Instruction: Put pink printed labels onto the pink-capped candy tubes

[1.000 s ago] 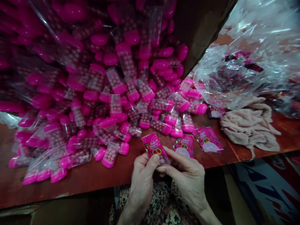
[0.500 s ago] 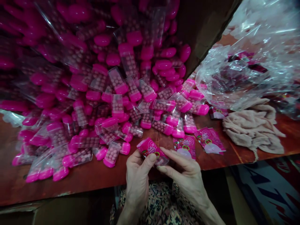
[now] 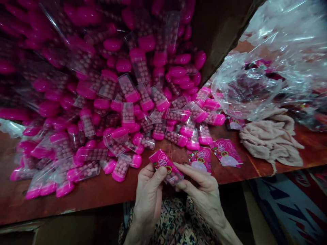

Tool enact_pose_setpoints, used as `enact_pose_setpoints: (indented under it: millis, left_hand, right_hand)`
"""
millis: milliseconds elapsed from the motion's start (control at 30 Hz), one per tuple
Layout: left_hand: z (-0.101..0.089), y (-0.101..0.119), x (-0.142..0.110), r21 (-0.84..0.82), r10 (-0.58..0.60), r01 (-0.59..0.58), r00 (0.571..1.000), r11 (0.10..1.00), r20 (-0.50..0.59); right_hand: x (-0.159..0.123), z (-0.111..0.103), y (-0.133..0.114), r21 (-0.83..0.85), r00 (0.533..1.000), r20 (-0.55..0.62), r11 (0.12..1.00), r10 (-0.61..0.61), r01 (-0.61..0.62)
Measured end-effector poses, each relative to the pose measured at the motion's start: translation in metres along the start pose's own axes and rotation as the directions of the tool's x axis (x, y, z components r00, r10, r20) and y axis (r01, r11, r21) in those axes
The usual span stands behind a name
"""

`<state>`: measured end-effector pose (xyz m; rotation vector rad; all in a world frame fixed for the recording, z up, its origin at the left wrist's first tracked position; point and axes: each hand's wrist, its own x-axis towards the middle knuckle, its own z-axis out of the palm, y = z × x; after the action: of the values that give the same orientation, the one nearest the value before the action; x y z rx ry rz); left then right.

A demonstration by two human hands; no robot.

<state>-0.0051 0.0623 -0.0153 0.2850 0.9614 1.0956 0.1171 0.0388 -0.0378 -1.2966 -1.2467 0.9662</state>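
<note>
My left hand [image 3: 149, 194] and right hand [image 3: 201, 190] pinch the labelled tube [image 3: 166, 166] together; a loose grip could drop it onto the pile [image 3: 102, 136].

In my grip: glossy printed card [image 3: 160, 162] over a smooth clear plastic tube [image 3: 175, 177] (pink caps [image 3: 119, 176] equally shiny); matt, soft cloth [image 3: 269, 139] nearby.
</note>
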Motion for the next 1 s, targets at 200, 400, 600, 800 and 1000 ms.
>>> enact_pose_setpoints:
  millis: [200, 400, 600, 800, 1000]
  left_hand:
    - [0.0, 0.003, 0.002, -0.078, -0.096, 0.099, 0.995, 0.992, 0.041]
    - [0.002, 0.002, -0.001, -0.09, -0.105, 0.11, 0.993, 0.99, 0.06]
    - [0.005, -0.002, -0.001, -0.081, -0.089, 0.094, 0.994, 0.992, 0.059]
    - [0.002, -0.003, 0.0, -0.082, -0.098, 0.102, 0.994, 0.991, 0.046]
    - [0.006, -0.005, 0.001, -0.077, -0.08, 0.082, 0.997, 0.994, 0.022]
  right_hand:
    - [-0.002, 0.006, 0.0, 0.195, 0.995, 0.089, 0.979, 0.036, -0.053]
    - [-0.003, 0.009, -0.003, 0.274, 0.996, 0.014, 0.957, 0.088, -0.089]
    - [-0.005, 0.015, -0.002, 0.363, 0.979, -0.07, 0.919, 0.19, -0.153]
    - [-0.006, 0.019, 0.0, 0.33, 0.961, -0.098, 0.92, 0.257, -0.212]
    - [-0.006, 0.022, 0.006, 0.331, 0.967, -0.086, 0.923, 0.238, -0.197]
